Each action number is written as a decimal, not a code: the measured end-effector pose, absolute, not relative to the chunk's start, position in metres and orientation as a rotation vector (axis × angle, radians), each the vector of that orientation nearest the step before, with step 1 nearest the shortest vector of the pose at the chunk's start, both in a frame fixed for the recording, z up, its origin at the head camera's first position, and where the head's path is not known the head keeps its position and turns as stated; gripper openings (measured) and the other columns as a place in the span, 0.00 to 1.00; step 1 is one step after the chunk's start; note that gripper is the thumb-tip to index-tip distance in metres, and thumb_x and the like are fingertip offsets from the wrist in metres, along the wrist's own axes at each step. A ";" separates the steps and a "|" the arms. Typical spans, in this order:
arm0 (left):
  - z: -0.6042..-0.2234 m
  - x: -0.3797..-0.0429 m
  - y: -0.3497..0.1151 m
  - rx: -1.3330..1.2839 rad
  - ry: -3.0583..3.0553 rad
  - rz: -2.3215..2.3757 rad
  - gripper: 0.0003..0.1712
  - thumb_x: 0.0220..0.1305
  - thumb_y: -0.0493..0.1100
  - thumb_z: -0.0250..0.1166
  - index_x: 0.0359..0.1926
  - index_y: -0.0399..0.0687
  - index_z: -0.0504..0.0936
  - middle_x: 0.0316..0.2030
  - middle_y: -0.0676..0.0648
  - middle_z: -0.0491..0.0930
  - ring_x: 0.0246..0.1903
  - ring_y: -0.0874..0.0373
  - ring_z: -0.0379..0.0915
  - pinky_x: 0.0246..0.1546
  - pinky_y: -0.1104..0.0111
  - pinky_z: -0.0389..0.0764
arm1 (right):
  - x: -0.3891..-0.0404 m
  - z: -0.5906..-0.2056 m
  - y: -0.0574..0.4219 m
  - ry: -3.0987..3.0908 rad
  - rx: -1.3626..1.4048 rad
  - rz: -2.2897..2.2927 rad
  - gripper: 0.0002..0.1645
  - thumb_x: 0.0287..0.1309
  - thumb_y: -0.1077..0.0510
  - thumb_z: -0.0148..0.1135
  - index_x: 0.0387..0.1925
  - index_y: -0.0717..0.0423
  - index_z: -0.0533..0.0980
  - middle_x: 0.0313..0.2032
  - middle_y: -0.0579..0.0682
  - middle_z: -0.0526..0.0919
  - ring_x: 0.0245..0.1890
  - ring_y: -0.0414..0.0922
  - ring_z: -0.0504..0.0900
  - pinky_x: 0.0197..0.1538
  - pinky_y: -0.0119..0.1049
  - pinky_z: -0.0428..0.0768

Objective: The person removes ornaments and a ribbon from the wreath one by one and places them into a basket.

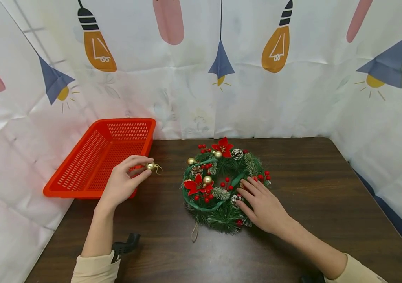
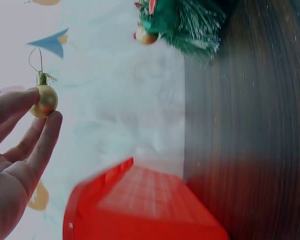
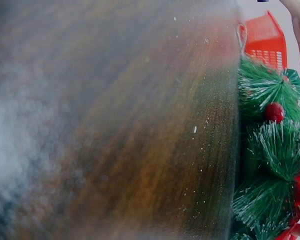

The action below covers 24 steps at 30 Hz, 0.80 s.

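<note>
Between thumb and fingertips, my left hand [image 1: 124,179] pinches a small gold bauble [image 1: 150,166] by its sides. In the left wrist view the bauble [image 2: 47,102] shows its gold cap and a thin loop of string. A green Christmas wreath [image 1: 224,221] lies on the table, with red poinsettias [image 1: 223,147], pine cones [image 1: 237,153], red berries, gold balls and a green ribbon. My right hand [image 1: 266,205] rests with fingers spread on the wreath's right side, covering part of it. The right wrist view shows frosted green needles [image 3: 277,150] and a red berry [image 3: 274,112].
A red plastic basket [image 1: 70,194] stands at the table's left, close beside my left hand. The dark wooden table [image 1: 314,177] meets a white printed curtain [image 1: 186,106] at the back. A twine loop [image 1: 195,232] sticks out from the wreath's near edge.
</note>
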<state>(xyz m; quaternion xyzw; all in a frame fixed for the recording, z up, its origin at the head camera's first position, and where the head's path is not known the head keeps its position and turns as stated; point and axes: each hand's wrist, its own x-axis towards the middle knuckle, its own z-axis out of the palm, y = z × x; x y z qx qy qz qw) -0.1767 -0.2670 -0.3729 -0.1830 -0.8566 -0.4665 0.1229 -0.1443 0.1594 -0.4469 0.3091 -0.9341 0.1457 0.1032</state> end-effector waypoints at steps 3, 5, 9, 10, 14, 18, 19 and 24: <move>-0.373 -0.176 -0.276 -0.473 -2.517 -1.332 0.17 0.68 0.36 0.70 0.57 0.49 0.85 0.53 0.49 0.80 0.49 0.59 0.75 0.53 0.80 0.76 | -0.144 -0.447 0.159 -2.758 0.909 0.426 0.31 0.73 0.42 0.59 0.64 0.60 0.78 0.70 0.61 0.71 0.74 0.60 0.61 0.74 0.58 0.59; -0.373 -0.176 -0.282 -0.431 -2.524 -1.325 0.17 0.69 0.38 0.70 0.58 0.50 0.85 0.53 0.50 0.80 0.50 0.59 0.75 0.53 0.80 0.75 | -0.144 -0.447 0.159 -2.758 0.905 0.423 0.31 0.73 0.42 0.59 0.64 0.60 0.78 0.70 0.61 0.71 0.74 0.60 0.61 0.74 0.58 0.59; -0.375 -0.177 -0.293 -0.355 -2.531 -1.318 0.16 0.71 0.41 0.69 0.58 0.49 0.85 0.54 0.50 0.80 0.50 0.60 0.75 0.51 0.82 0.75 | -0.144 -0.448 0.159 -2.754 0.904 0.424 0.31 0.73 0.42 0.59 0.64 0.59 0.78 0.70 0.60 0.71 0.74 0.60 0.61 0.74 0.58 0.59; -0.375 -0.177 -0.296 -0.341 -2.532 -1.310 0.16 0.71 0.41 0.69 0.58 0.48 0.84 0.53 0.50 0.80 0.50 0.61 0.75 0.51 0.82 0.75 | -0.143 -0.447 0.159 -2.752 0.903 0.426 0.31 0.73 0.42 0.59 0.64 0.59 0.78 0.70 0.61 0.71 0.74 0.60 0.61 0.74 0.58 0.59; -0.378 -0.178 -0.305 -0.277 -2.539 -1.270 0.18 0.71 0.42 0.68 0.59 0.43 0.84 0.53 0.48 0.80 0.48 0.62 0.76 0.49 0.83 0.75 | -0.143 -0.447 0.160 -2.748 0.907 0.432 0.31 0.73 0.42 0.59 0.64 0.60 0.79 0.70 0.61 0.72 0.74 0.60 0.62 0.73 0.58 0.59; -0.381 -0.177 -0.315 -0.212 -2.561 -1.208 0.19 0.72 0.44 0.68 0.60 0.42 0.83 0.54 0.46 0.80 0.49 0.64 0.75 0.48 0.85 0.74 | -0.143 -0.447 0.159 -2.750 0.911 0.436 0.31 0.73 0.42 0.59 0.64 0.60 0.78 0.70 0.61 0.71 0.74 0.60 0.62 0.73 0.58 0.60; -0.382 -0.177 -0.318 -0.199 -2.568 -1.193 0.19 0.72 0.44 0.68 0.60 0.43 0.83 0.54 0.46 0.80 0.49 0.63 0.75 0.48 0.85 0.74 | -0.143 -0.447 0.159 -2.752 0.911 0.437 0.31 0.73 0.42 0.59 0.64 0.60 0.78 0.70 0.61 0.71 0.74 0.60 0.62 0.73 0.58 0.60; -0.384 -0.176 -0.328 -0.134 -2.591 -1.154 0.20 0.72 0.46 0.67 0.60 0.44 0.83 0.54 0.45 0.80 0.51 0.59 0.74 0.48 0.85 0.74 | -0.143 -0.447 0.160 -2.755 0.917 0.432 0.31 0.74 0.42 0.58 0.65 0.60 0.78 0.70 0.61 0.71 0.74 0.60 0.61 0.73 0.58 0.60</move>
